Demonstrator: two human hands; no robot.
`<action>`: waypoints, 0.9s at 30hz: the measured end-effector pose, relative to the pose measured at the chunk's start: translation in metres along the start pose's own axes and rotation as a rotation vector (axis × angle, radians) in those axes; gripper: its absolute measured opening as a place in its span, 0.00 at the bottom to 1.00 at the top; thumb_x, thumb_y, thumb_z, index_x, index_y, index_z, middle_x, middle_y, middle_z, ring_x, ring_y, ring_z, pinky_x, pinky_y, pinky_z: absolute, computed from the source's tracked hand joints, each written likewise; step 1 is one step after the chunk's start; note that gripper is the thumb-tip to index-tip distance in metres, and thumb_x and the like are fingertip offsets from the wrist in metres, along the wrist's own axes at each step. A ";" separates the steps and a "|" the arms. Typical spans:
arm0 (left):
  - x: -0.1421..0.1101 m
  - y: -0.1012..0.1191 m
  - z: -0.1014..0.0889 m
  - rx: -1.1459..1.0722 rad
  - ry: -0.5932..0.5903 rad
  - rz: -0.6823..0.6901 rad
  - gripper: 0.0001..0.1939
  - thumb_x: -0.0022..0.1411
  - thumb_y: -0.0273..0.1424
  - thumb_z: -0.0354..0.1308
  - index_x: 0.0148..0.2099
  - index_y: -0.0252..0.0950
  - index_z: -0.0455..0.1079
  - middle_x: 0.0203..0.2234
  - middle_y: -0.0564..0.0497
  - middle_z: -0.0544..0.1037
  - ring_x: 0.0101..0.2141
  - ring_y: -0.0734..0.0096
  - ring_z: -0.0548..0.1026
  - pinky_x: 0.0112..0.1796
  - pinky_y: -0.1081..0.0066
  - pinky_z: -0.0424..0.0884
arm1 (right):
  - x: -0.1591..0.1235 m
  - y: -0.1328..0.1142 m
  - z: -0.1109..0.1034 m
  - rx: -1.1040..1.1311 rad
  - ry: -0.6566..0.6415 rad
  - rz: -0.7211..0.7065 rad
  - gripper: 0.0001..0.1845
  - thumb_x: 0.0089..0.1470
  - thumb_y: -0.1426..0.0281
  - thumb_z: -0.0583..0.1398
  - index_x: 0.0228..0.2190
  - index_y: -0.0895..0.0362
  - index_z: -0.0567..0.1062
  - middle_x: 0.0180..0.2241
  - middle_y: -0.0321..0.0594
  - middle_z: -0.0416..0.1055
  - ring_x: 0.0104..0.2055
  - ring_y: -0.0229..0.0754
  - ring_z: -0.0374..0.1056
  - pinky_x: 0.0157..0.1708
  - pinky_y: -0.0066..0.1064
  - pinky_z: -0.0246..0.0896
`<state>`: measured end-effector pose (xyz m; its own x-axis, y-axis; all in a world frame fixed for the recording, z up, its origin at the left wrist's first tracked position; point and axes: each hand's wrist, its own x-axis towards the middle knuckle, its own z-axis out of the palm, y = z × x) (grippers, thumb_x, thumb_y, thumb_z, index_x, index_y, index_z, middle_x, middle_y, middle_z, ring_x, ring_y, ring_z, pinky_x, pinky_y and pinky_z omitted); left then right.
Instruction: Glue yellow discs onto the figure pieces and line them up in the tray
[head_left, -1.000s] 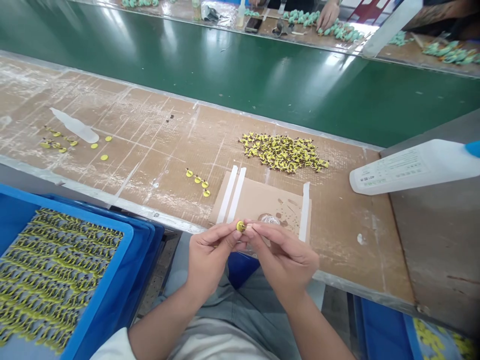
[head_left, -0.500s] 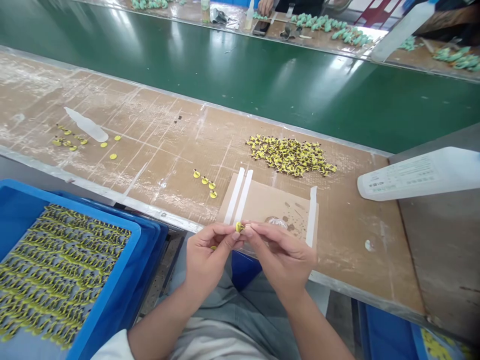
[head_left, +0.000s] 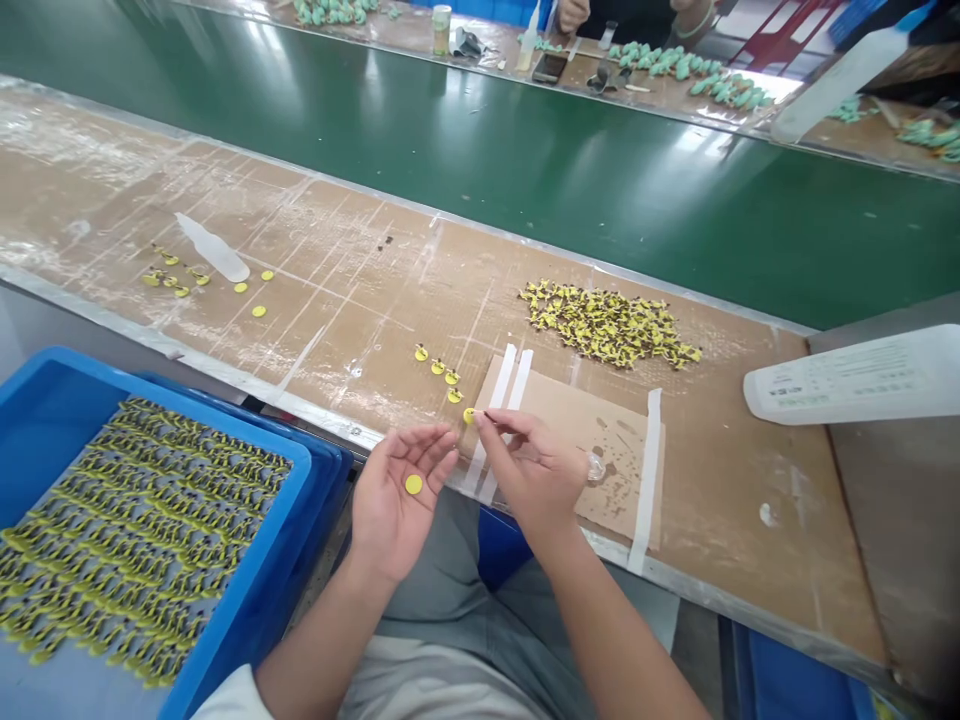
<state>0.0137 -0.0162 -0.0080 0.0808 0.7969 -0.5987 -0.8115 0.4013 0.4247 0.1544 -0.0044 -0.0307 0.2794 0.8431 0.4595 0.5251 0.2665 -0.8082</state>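
The person's left hand [head_left: 397, 505] lies open, palm up, just over the table's [head_left: 337, 300] near metal edge [head_left: 225, 374], with a flat yellow disc [head_left: 413, 484] resting on the palm. The right hand [head_left: 534, 470] is closed to a pinch, and its fingertips [head_left: 484, 417] touch a second yellow disc [head_left: 469, 415] above the corner of a cardboard sheet [head_left: 570, 430]. White tape strips [head_left: 651, 470] cross the sheet, which is flecked with brown spots.

Just beyond the pinch, four small yellow pieces [head_left: 439, 372] stand in a short, slanting row on the table. A loose heap of yellow-and-black pieces [head_left: 609, 325] lies further right, and a flat white squeeze bottle [head_left: 214, 248] lies well left among a few more discs. Scuffed brown table surface spreads between these groups up to the far edge, where a green conveyor belt [head_left: 480, 150] runs alongside. A blue tray [head_left: 251, 570] of yellow-and-black pieces sits beside the left hand, past the table's near edge, and a large white plastic bottle [head_left: 855, 378] lies at the right.
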 end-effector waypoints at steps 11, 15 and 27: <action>-0.022 0.025 -0.028 0.244 -0.162 -0.166 0.12 0.53 0.17 0.53 0.37 0.33 0.73 0.29 0.53 0.63 0.26 0.78 0.60 0.28 0.77 0.61 | 0.002 0.014 0.022 -0.259 -0.258 -0.264 0.03 0.59 0.72 0.60 0.35 0.55 0.76 0.32 0.38 0.79 0.33 0.37 0.75 0.34 0.27 0.64; -0.034 0.019 -0.043 0.420 -0.222 -0.286 0.17 0.46 0.15 0.53 0.37 0.35 0.73 0.30 0.52 0.65 0.30 0.75 0.62 0.32 0.75 0.62 | 0.001 0.011 0.022 -0.255 -0.244 -0.253 0.03 0.59 0.71 0.60 0.35 0.55 0.75 0.31 0.38 0.79 0.32 0.36 0.75 0.33 0.27 0.65; -0.034 -0.053 -0.085 0.880 -0.617 -0.753 0.22 0.45 0.45 0.72 0.41 0.41 0.78 0.27 0.49 0.79 0.37 0.52 0.79 0.44 0.51 0.70 | 0.000 -0.008 0.005 -0.167 -0.128 -0.216 0.10 0.57 0.68 0.63 0.42 0.57 0.74 0.38 0.43 0.80 0.40 0.41 0.76 0.41 0.30 0.71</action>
<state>0.0046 -0.1026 -0.0674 0.7854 0.2292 -0.5750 0.1769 0.8071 0.5633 0.1461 -0.0042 -0.0261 0.0492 0.8300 0.5556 0.6893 0.3743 -0.6203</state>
